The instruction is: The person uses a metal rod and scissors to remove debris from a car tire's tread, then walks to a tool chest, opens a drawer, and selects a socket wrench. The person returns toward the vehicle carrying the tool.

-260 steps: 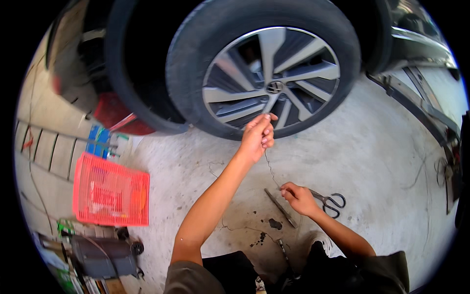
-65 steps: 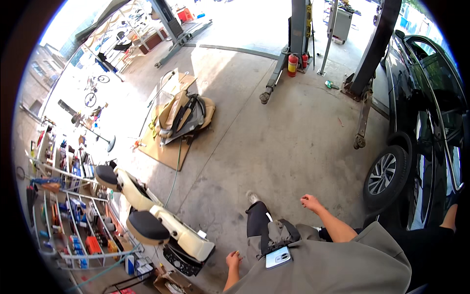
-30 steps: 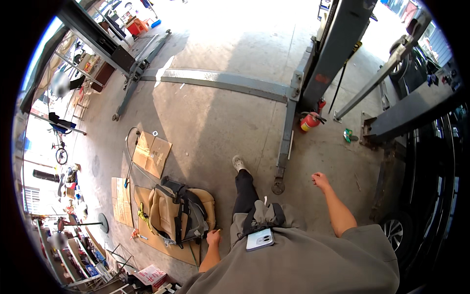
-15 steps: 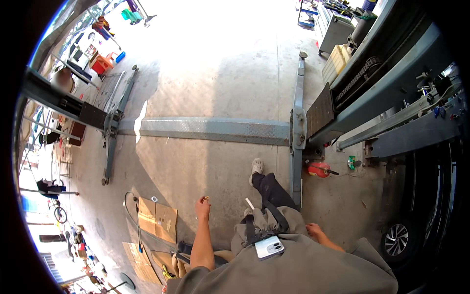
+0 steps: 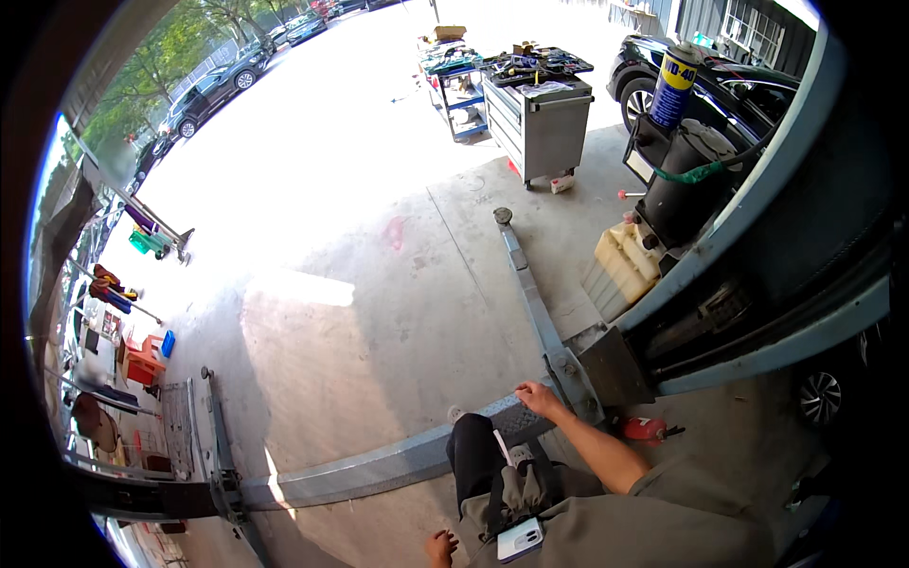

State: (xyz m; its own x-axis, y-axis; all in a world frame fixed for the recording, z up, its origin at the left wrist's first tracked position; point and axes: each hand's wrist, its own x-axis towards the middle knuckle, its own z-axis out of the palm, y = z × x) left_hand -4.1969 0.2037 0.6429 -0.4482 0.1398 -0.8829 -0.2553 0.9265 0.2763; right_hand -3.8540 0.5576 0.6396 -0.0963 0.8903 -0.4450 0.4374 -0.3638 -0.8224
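Note:
My right hand (image 5: 539,399) is stretched forward over the blue-grey steel crossbeam (image 5: 379,470) of a vehicle lift. Its fingers are loosely curled and a little apart, and no object shows in them. Low in the picture, my left hand (image 5: 441,547) hangs beside my body with bent fingers. Whatever it holds is too small and shaded to make out. A white phone (image 5: 520,540) rests against the front of my brown-grey clothing, between the two hands. My dark-trousered leg (image 5: 471,450) reaches the crossbeam.
A lift arm (image 5: 530,289) extends forward from the right post. Near that post are a yellowish plastic container (image 5: 617,270), a spray can (image 5: 673,88) and a red fire extinguisher (image 5: 644,429). Ahead stands a grey tool cabinet (image 5: 540,133) beside a blue tool cart (image 5: 456,95). Parked cars (image 5: 213,90) are outside.
I have stepped forward to the crossbeam, and my view has lifted toward the tool cabinet. My right arm has swung forward; my left, which pinched something small, has swung back.

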